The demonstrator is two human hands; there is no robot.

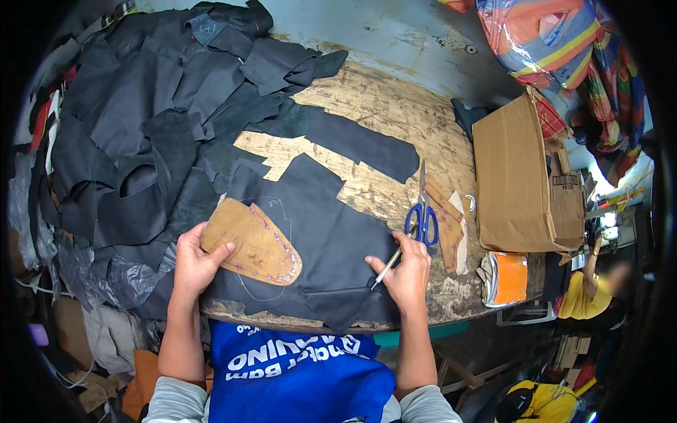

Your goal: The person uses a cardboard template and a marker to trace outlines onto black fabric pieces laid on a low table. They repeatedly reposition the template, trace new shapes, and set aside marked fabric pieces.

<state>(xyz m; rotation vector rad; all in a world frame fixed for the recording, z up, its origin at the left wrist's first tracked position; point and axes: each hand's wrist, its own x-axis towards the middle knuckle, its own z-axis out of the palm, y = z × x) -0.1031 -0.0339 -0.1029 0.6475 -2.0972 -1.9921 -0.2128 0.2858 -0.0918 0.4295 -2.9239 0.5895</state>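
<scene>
My left hand [195, 259] grips the wide end of a tan, tongue-shaped pattern piece [248, 243], thumb on top. Marks and small holes run along the pattern's edge. It lies over, or just above, a black leather sheet [328, 229]; I cannot tell whether they touch. Thin pale curved lines are drawn on the leather around the pattern. Between the fingers of my right hand [410, 276] is a slim pen [387, 268], its tip pointing down toward the leather's near right part. Blue-handled scissors [422, 224] lie just beyond that hand.
Black leather pieces [141, 92] are heaped at the left. More tan pattern pieces [448, 229] lie right of the scissors. A cardboard box [511, 176] and an orange-covered stack [508, 278] stand at the table's right. Another person [585, 292] in yellow is farther right.
</scene>
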